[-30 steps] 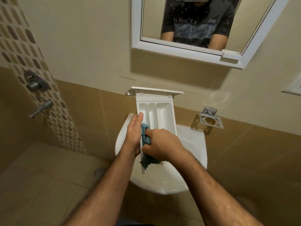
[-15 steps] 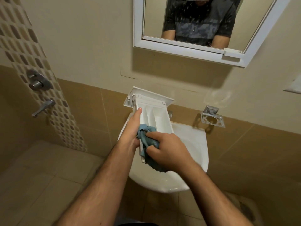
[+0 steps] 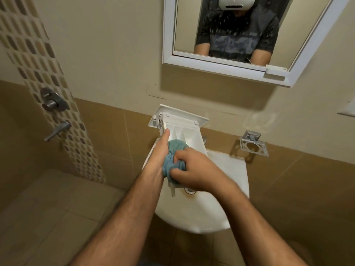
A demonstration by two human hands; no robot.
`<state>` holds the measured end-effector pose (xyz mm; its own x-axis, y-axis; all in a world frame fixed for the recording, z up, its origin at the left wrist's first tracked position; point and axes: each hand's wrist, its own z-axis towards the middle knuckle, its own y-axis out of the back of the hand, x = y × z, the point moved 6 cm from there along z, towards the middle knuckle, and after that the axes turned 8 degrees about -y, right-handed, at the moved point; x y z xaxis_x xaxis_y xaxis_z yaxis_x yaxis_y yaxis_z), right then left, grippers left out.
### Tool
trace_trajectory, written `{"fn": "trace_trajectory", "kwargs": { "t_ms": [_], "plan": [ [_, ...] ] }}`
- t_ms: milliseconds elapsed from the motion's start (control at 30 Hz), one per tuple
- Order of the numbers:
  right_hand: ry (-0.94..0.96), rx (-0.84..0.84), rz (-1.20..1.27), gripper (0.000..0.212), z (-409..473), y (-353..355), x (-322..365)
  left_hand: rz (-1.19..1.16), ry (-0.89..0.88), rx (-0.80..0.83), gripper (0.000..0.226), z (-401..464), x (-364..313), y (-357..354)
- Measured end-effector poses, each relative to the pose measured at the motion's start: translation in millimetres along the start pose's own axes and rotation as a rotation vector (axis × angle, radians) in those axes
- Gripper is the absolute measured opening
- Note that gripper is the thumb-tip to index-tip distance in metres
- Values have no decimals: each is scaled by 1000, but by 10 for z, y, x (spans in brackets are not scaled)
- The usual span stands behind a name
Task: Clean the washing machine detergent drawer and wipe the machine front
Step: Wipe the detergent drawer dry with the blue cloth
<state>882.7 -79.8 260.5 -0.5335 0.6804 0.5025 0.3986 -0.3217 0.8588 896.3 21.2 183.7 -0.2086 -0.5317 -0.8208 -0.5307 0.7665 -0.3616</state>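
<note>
A white detergent drawer [image 3: 189, 131] with three compartments is held over a white washbasin [image 3: 228, 169], its front panel pointing at the wall. My left hand [image 3: 158, 156] grips the drawer's left side, thumb lying along the rim. My right hand [image 3: 194, 169] holds a crumpled teal cloth [image 3: 173, 158] and presses it into the near part of the drawer. The drawer's near end is hidden under the cloth and my right hand.
A white-framed mirror [image 3: 217, 64] hangs above the basin and reflects a person in a dark shirt. A chrome holder [image 3: 253, 145] is fixed to the wall on the right. Shower taps [image 3: 52, 104] sit on the patterned tile strip at left.
The drawer has turned so its front panel tilts down to the right. My right hand with the cloth has shifted slightly up the drawer. The view has tipped up a little.
</note>
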Motion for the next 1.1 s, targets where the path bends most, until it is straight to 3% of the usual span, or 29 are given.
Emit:
{"fn": "trace_trajectory", "kwargs": {
  "t_ms": [67, 133, 267, 367, 467, 533, 633, 767, 900, 1000, 1100],
  "plan": [
    [57, 6, -73, 26, -28, -125, 22, 38, -92, -61, 67, 12, -71, 64],
    [81, 46, -119, 27, -67, -157, 8, -10, -135, -98, 54, 32, -75, 102],
    [16, 250, -80, 16, -149, -61, -53, -78, -163, -97, 56, 81, -100, 107],
    [50, 55, 48, 20, -68, 115, -1, -39, -170, -124, 55, 98, -114, 126],
    [130, -150, 17, 24, 12, 53, 52, 85, -190, -159, 69, 83, -161, 134],
    [192, -150, -27, 24, -3, -125, 57, 122, -222, -141, 66, 118, -187, 132],
    [218, -83, -47, 27, -73, -253, 2, 50, -235, -109, 42, 150, -161, 117],
    [129, 119, -54, 26, -92, -171, -80, 7, -235, -105, 51, 153, -76, 91],
    [34, -120, 174, 25, 45, 93, -213, -29, -251, -105, 37, 103, -35, 37],
    [-45, -101, 156, 46, 129, -30, -269, -83, -230, -53, 47, 87, -18, -46],
    [-88, -160, 196, 46, 169, -111, -297, -76, -259, -44, 46, 85, -51, -66]
  ]
}}
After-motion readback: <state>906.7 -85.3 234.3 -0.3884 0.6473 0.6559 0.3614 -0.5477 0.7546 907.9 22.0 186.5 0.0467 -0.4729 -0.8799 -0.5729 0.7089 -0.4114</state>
